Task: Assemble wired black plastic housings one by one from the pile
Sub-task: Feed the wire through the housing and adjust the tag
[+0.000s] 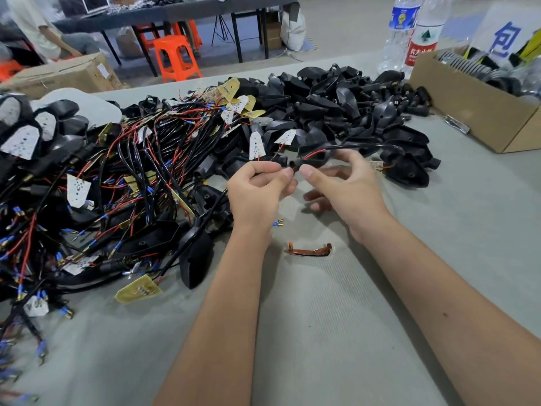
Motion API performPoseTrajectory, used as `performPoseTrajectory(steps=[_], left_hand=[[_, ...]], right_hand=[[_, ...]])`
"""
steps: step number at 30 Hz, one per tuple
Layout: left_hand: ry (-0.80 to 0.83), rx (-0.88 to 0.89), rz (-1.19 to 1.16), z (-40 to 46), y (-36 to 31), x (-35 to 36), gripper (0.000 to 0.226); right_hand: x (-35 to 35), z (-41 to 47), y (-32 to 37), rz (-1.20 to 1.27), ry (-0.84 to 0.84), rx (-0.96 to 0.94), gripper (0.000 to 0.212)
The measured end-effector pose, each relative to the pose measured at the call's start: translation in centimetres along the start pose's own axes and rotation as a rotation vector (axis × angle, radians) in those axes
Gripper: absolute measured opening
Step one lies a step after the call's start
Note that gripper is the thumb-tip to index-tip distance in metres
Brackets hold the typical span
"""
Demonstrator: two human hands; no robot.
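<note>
Your left hand [259,186]: raised over the grey felt-covered table [336,317], thumb and forefinger pinching the thin red and black wire ends [275,168] at the mouth of a housing stem.

Your right hand [344,183]: thumb and curled fingers gripping the black plastic housing [311,161] by its tubular stem, held just in front of the pile. A black sheathed cable [366,146] arcs from it toward the right.

Pile of loose black plastic housings [336,101]: heaped beyond your hands, centre to right.

Tangle of red and black wiring with white LED boards [102,177]: spread across the left of the table, touching the housings.

Small orange-brown curved plastic strip [308,249]: lying on the felt between your forearms.

Open brown cardboard box [474,112]: far right; its contents are dark and indistinct.

Two clear plastic water bottles [409,33]: standing behind the box.
</note>
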State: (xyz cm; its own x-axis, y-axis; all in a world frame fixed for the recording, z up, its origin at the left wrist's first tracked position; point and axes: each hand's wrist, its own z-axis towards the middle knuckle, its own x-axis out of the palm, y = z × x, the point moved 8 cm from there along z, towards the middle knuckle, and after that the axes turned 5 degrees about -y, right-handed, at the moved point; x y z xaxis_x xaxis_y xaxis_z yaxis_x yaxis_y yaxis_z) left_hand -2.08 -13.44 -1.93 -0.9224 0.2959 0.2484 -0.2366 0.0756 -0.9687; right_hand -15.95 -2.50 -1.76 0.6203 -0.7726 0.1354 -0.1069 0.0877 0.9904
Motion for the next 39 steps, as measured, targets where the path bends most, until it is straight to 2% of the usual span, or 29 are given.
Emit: performPoseTrajectory(steps=[3, 10, 12, 16, 21, 23, 30, 36, 39], left_hand=[[0.128, 0.021, 0.087, -0.3, -0.3, 0.8, 0.014], [0.307, 0.072, 0.278, -1.1, -0.7, 2.0, 0.011], [0.299, 0.1, 0.286, -1.1, -0.9, 1.9, 0.013], [0.175, 0.211, 0.203, -0.7, -2.3, 0.8, 0.01], [0.073, 0.287, 0.165, -0.7, -3.1, 0.2, 0.009], [0.099, 0.288, 0.186, -0.8, -3.1, 0.4, 0.008], [0.386, 0.19, 0.338, -1.4, -2.0, 2.3, 0.016], [0.471, 0.042, 0.376, -1.3, -1.5, 0.9, 0.018], [0.414, 0.147, 0.429, -1.0, -2.1, 0.8, 0.013]], right_hand=[[0.9, -0.2, 0.3, 0.084, 0.104, -0.029, 0.068], [0.5, 0.1, 1.0, 0.1, 0.11, -0.124, 0.07], [-0.1, 0.5, 0.7, 0.138, 0.047, -0.083, 0.068], [-0.7, 1.2, 0.0, 0.194, -0.012, -0.006, 0.042], [-0.3, 1.2, -0.4, 0.233, -0.003, 0.019, 0.039], [-0.1, 1.2, -0.3, 0.293, -0.005, 0.022, 0.037], [-1.1, 1.0, 0.7, 0.387, -0.05, 0.0, 0.035], [-1.6, 1.0, 3.0, 0.396, -0.003, -0.126, 0.014], [-1.2, 0.8, 2.6, 0.343, 0.044, -0.099, 0.015]])
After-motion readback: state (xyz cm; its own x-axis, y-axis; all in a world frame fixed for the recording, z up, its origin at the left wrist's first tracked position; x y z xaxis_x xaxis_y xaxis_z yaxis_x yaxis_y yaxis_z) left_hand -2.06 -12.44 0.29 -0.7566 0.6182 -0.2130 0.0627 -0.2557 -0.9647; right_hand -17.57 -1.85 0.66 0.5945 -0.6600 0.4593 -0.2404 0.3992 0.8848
